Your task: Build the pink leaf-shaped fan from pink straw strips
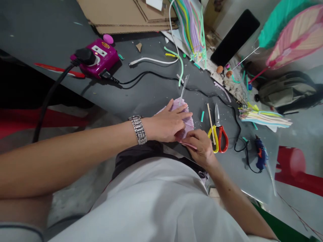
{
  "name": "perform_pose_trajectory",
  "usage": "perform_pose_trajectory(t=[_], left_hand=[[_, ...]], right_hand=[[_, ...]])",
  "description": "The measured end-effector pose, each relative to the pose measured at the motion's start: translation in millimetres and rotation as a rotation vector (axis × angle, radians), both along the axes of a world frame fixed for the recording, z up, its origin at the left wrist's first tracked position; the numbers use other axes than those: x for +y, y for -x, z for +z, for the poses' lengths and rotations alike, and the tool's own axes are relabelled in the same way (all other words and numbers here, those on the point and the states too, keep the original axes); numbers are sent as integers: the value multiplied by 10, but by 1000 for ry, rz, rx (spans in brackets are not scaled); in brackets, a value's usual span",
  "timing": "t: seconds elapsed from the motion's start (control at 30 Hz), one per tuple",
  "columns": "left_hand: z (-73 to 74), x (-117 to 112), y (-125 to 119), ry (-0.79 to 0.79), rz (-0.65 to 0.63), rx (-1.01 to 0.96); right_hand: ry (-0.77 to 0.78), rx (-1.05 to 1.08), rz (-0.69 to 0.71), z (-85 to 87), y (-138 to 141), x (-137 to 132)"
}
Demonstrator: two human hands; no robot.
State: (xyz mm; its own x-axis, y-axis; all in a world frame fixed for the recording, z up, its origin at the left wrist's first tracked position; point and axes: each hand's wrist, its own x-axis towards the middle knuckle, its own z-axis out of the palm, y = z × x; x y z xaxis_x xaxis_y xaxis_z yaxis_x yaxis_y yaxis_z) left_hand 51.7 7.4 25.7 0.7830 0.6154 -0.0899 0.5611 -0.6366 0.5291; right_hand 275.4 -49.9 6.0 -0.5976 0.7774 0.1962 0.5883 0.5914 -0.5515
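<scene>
A pleated pink and lilac paper piece [188, 122] lies on the grey table [151, 94] at its near edge. My left hand [168, 122], with a metal watch on the wrist, lies flat on the paper with its fingers stretched out. My right hand [200, 146] pinches the paper's near pink edge with its fingers closed. Thin clear sticks [183, 88] jut out from under the far side of the paper.
Scissors with one yellow and one red handle [219, 134] and a wooden stick [210, 122] lie just right of my hands. A blue glue gun [261, 156], a stack of coloured paper strips [264, 117], a magenta power strip [99, 57], black cables, cardboard and coloured straws [193, 27] surround them.
</scene>
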Motion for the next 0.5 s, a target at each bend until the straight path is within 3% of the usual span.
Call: perform_pose_trajectory(t=[0.23, 0.5], left_hand=[[-13, 7, -4, 22, -7, 1], [-14, 19, -6, 44, -8, 18]], right_hand=[[-82, 30, 34, -14, 47, 65], [1, 75, 48, -46, 64, 135]])
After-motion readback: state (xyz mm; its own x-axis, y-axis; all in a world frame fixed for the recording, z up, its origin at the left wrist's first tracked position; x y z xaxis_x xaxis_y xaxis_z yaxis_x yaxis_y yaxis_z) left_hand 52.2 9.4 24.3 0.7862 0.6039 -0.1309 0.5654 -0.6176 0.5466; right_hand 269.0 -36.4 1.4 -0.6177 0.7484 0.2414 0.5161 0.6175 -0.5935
